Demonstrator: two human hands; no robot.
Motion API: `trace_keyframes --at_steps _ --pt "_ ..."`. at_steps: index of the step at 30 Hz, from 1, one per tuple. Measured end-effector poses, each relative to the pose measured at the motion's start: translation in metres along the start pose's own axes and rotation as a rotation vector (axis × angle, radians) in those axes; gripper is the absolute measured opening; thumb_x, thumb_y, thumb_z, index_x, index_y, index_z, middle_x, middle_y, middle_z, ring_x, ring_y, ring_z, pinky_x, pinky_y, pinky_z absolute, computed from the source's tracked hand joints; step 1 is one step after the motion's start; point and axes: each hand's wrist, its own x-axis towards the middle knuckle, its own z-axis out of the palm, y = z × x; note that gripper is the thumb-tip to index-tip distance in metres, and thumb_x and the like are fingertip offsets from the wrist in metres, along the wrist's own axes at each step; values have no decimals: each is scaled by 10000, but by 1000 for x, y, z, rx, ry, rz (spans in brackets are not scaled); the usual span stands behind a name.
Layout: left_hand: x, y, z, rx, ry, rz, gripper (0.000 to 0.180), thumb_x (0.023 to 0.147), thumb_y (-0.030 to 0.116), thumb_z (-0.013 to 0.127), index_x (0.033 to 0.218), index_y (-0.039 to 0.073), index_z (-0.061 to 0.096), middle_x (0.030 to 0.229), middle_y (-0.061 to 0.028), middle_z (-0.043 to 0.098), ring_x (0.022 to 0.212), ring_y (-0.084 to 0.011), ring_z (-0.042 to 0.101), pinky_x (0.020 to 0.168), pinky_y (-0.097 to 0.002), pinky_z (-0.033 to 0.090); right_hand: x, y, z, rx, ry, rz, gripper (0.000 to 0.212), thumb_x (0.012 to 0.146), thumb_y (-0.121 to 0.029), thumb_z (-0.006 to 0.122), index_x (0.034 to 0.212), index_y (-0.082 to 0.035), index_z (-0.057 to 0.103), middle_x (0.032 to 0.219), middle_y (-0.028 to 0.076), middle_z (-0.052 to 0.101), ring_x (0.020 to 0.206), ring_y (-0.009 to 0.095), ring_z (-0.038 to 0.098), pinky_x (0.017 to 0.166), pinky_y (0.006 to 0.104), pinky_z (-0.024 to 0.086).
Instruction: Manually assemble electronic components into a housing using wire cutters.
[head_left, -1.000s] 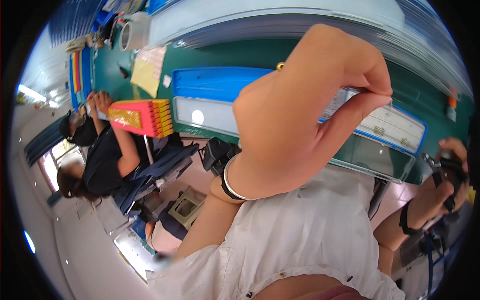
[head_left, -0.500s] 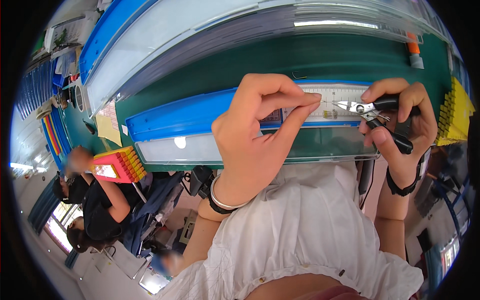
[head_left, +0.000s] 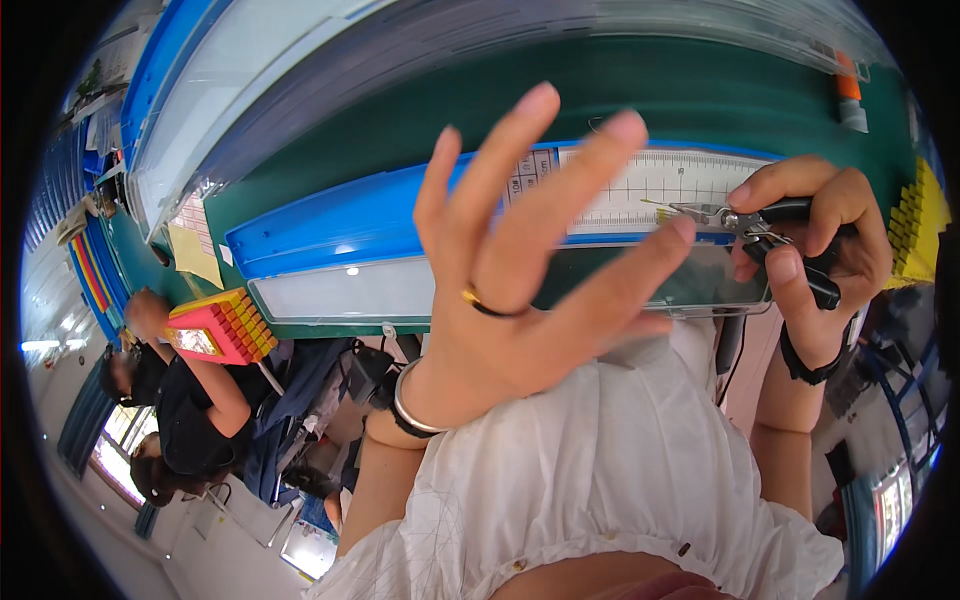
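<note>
My left hand (head_left: pixel 500 300) is raised over a long blue case, its fingers spread and smeared by motion, with nothing seen in them. A gold ring sits on one finger. In my right hand (head_left: pixel 835 235) is a pair of small pliers (head_left: pixel 732 221) with black handles and pointed silver jaws, aimed left. The jaws lie over the white ruled scale (head_left: pixel 620 190) set in the blue case (head_left: pixel 330 240). Small gold wire pieces (head_left: pixel 662 212) show by the jaw tips, close to my left index finger; whether the jaws grip one cannot be told.
The case's clear lid (head_left: pixel 350 295) lies along the near side. Large clear and blue boxes (head_left: pixel 250 100) stand on the green mat (head_left: pixel 450 110) behind. An orange-topped tube (head_left: pixel 849 90), a yellow studded block (head_left: pixel 915 230) and a red-yellow box (head_left: pixel 215 330) surround it. Another person (head_left: pixel 200 410) sits left.
My left thumb and forefinger were pinched at the plier tips; now that hand has opened, its fingers fanned out. The pliers stay in my right hand, and the view has shifted slightly.
</note>
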Motion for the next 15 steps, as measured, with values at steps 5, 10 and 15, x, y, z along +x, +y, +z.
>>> trace_keyframes --at_steps 5,10,15 --pt "-13 15 5 222 -226 -104 724 686 701 693 1303 321 687 1575 -118 401 1447 -447 255 1132 -650 228 0 -3 -7 -82 -28 9 281 895 -104 671 859 -58 396 1003 282 652 665 141 609 537 224 544" --pt "-14 12 9 278 -319 -123 759 708 792 574 1352 398 647 1606 -116 356 1460 -445 213 1140 -671 172 2 6 -20 -188 -144 -100 228 901 -52 624 862 -59 399 1006 293 651 680 137 597 552 222 536" --pt "-11 14 8 282 -366 -146 755 677 776 611 1350 436 638 1615 -125 338 1471 -442 198 1143 -664 175 1 6 -22 -200 -150 -94 205 907 -17 593 866 -60 396 1014 300 650 683 131 586 550 224 526"
